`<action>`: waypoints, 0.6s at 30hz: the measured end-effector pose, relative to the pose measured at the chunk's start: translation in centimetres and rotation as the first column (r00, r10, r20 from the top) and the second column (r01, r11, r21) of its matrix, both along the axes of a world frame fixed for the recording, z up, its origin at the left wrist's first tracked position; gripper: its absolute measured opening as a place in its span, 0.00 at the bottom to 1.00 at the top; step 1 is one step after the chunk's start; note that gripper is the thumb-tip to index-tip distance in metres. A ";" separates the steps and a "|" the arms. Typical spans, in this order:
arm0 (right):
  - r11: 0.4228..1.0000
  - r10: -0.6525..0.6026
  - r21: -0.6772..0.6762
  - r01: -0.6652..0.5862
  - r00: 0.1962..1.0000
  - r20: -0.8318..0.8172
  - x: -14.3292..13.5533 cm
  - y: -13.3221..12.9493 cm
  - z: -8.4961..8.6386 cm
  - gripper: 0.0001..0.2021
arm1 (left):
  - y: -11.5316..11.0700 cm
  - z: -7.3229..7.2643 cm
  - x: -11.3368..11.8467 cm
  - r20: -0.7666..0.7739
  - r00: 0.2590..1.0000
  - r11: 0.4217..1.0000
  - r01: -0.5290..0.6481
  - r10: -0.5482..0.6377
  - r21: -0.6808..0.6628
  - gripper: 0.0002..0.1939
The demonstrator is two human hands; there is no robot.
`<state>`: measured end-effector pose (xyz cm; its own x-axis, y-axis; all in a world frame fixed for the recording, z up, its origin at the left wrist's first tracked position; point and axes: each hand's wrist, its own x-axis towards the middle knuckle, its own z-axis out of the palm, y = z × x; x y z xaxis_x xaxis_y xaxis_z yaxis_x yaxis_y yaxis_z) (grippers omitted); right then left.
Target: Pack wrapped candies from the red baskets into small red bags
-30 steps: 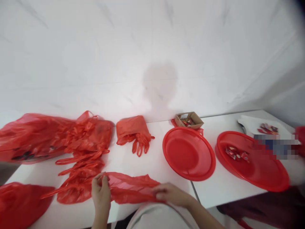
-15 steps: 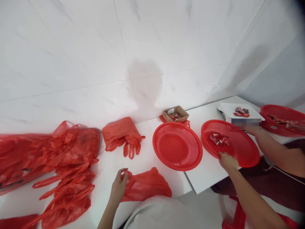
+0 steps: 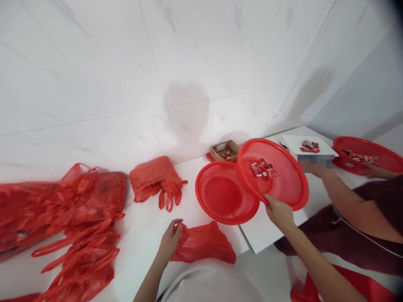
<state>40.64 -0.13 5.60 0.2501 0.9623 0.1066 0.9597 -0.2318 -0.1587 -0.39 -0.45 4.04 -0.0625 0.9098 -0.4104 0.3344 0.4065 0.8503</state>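
Red basket (image 3: 288,178) with small packets (image 3: 265,169) tilts in our right hand (image 3: 280,213)'s grip; our left hand (image 3: 171,240) pinches a red bag (image 3: 206,243).

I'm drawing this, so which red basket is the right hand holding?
The middle basket: the right hand grips its rim, touching neither the left basket nor the far-right basket.

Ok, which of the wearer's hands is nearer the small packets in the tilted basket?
Right. The right hand grips the basket by its near rim, just short of the small packets; the left hand is farther off to their left, holding the red bag.
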 end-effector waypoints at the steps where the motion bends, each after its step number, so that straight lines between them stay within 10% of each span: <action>1: 0.998 0.061 0.023 -0.060 0.998 -0.015 -1.1 -0.2 0.5 0.20 | 0.0 0.0 0.3 0.008 1.000 1.000 0.003 -0.003 0.001 0.25; 10: 0.768 0.639 0.229 -0.598 0.740 -0.210 -12.5 -1.3 1.9 0.25 | -1.1 3.5 0.7 0.234 0.970 0.998 -0.058 0.064 -0.032 0.29; 18: 0.557 0.828 0.283 -0.781 0.495 -0.263 -20.2 -2.5 0.8 0.22 | -2.8 4.4 -3.7 0.383 0.829 0.882 -0.466 0.408 0.068 0.24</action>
